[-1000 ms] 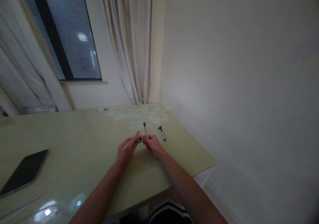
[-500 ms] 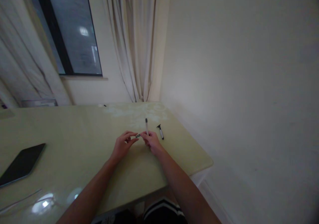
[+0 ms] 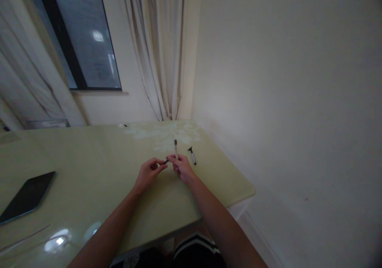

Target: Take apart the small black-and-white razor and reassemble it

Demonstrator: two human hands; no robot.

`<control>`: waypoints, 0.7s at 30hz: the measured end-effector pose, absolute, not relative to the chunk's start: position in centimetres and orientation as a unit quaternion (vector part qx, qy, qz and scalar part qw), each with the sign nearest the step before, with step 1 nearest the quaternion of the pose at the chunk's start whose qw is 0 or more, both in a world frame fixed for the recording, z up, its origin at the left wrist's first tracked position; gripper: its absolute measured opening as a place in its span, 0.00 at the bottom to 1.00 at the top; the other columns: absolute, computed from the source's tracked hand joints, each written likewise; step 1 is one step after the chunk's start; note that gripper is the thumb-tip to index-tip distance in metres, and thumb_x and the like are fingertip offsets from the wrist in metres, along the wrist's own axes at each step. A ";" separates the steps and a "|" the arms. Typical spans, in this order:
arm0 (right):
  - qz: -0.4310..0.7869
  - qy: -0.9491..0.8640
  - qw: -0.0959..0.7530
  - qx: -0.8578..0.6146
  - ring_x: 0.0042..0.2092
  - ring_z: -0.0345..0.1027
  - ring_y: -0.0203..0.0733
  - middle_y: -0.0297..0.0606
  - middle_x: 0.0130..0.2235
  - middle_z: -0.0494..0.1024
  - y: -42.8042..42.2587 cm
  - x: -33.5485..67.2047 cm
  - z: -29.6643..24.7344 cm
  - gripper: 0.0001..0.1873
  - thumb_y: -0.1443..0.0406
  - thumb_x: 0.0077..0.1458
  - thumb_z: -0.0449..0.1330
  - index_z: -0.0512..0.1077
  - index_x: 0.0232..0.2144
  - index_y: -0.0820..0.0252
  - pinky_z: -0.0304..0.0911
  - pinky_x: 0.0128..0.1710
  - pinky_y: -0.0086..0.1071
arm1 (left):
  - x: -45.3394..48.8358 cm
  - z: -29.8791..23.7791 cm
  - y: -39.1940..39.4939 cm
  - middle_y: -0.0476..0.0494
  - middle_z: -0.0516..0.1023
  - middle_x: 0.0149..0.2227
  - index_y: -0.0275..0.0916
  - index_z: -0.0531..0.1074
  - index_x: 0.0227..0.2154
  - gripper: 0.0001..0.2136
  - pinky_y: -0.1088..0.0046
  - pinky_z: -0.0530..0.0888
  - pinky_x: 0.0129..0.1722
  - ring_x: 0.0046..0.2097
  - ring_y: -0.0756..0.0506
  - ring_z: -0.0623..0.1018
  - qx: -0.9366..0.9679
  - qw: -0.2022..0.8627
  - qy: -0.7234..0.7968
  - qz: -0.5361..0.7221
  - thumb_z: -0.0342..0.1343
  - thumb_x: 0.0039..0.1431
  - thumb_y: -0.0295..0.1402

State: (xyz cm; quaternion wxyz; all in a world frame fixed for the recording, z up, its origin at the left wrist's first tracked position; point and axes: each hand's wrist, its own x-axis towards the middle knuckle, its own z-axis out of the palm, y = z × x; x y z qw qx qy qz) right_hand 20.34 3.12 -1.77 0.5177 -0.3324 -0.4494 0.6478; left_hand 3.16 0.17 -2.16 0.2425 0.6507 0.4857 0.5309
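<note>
My right hand (image 3: 182,168) is closed round a slim pen (image 3: 176,150), pale along its barrel with a dark upper end, which points up and away from me. Between the fingertips of both hands is a small black cylindrical piece (image 3: 166,162), too small to name surely. My left hand (image 3: 151,171) pinches its near end with thumb and fingers, while the right thumb and forefinger touch the other end. Just right of the right hand, a razor (image 3: 192,156) with a black head and grey-and-black handle lies on the table.
The pale green glossy table (image 3: 89,164) ends at a rounded right corner beside the wall (image 3: 283,101). A dark tablet (image 3: 28,196) lies at the left, with a thin cable (image 3: 26,238) nearer me. At the back edge is a small black object (image 3: 125,125), below the curtain (image 3: 161,53).
The small black piece has tilted, and both hands' fingertips have drawn closer around it, covering more of it. The pen and razor keep nearly the same places; the view has shifted slightly.
</note>
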 end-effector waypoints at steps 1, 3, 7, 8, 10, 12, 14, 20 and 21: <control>0.648 -0.448 0.517 -0.335 0.17 0.44 0.26 0.21 0.16 0.59 3.1 20.3 -1.8 0.22 0.53 0.39 0.75 0.79 0.31 0.63 0.35 0.17 0.28 | 3.2 -2.1 0.1 0.55 0.66 0.17 0.39 0.80 0.28 0.18 0.76 0.60 0.22 0.21 0.52 0.63 0.655 0.243 0.482 0.529 0.68 0.50 0.51; 0.647 -0.451 0.511 -0.341 0.17 0.43 0.26 0.20 0.15 0.57 3.1 20.3 -1.8 0.22 0.53 0.39 0.75 0.79 0.31 0.63 0.35 0.18 0.29 | 3.4 -2.1 -0.1 0.55 0.67 0.17 0.39 0.79 0.26 0.17 0.76 0.61 0.23 0.21 0.52 0.63 0.669 0.238 0.472 0.522 0.68 0.50 0.50; 0.648 -0.456 0.495 -0.356 0.18 0.43 0.26 0.22 0.16 0.60 3.1 20.3 -1.8 0.22 0.53 0.37 0.75 0.79 0.30 0.63 0.35 0.18 0.29 | 3.7 -2.3 -0.3 0.53 0.74 0.23 0.40 0.79 0.31 0.15 0.76 0.63 0.23 0.22 0.52 0.66 0.689 0.223 0.455 0.519 0.68 0.52 0.48; 0.650 -0.454 0.494 -0.356 0.18 0.43 0.27 0.22 0.16 0.60 3.1 20.3 -1.8 0.22 0.53 0.38 0.74 0.79 0.30 0.63 0.35 0.18 0.29 | 3.6 -2.4 -0.2 0.53 0.75 0.24 0.40 0.79 0.32 0.15 0.76 0.64 0.23 0.23 0.52 0.66 0.689 0.220 0.453 0.522 0.67 0.53 0.47; 0.655 -0.447 0.498 -0.350 0.19 0.43 0.27 0.23 0.17 0.59 3.2 20.4 -1.8 0.22 0.52 0.40 0.73 0.80 0.32 0.63 0.35 0.19 0.29 | 3.4 -2.5 0.0 0.52 0.76 0.25 0.40 0.80 0.35 0.13 0.76 0.65 0.25 0.23 0.51 0.68 0.686 0.209 0.451 0.531 0.65 0.57 0.45; 0.658 -0.443 0.503 -0.343 0.19 0.42 0.27 0.24 0.18 0.61 3.3 20.5 -1.9 0.23 0.51 0.42 0.73 0.80 0.33 0.63 0.34 0.19 0.28 | 3.0 -2.6 0.3 0.49 0.77 0.29 0.41 0.81 0.37 0.12 0.75 0.67 0.26 0.25 0.51 0.70 0.682 0.200 0.451 0.540 0.63 0.60 0.44; 0.660 -0.448 0.499 -0.340 0.19 0.43 0.26 0.25 0.19 0.62 3.3 20.5 -2.0 0.23 0.50 0.42 0.73 0.80 0.32 0.64 0.33 0.19 0.29 | 2.7 -2.6 0.6 0.46 0.79 0.34 0.41 0.81 0.39 0.12 0.75 0.69 0.28 0.27 0.51 0.72 0.672 0.197 0.449 0.555 0.61 0.61 0.43; 0.645 -0.498 0.472 -0.336 0.18 0.46 0.28 0.24 0.16 0.60 3.1 20.5 -2.3 0.23 0.49 0.43 0.73 0.80 0.31 0.64 0.35 0.19 0.29 | 2.4 -2.3 0.6 0.47 0.78 0.34 0.39 0.81 0.44 0.17 0.76 0.66 0.24 0.25 0.52 0.68 0.639 0.210 0.459 0.581 0.62 0.60 0.46; 0.643 -0.499 0.474 -0.337 0.18 0.46 0.28 0.24 0.17 0.62 3.1 20.5 -2.3 0.23 0.50 0.43 0.73 0.80 0.31 0.64 0.35 0.19 0.30 | 2.5 -2.2 0.6 0.47 0.78 0.33 0.39 0.81 0.44 0.17 0.76 0.65 0.23 0.24 0.53 0.67 0.634 0.215 0.463 0.581 0.62 0.60 0.46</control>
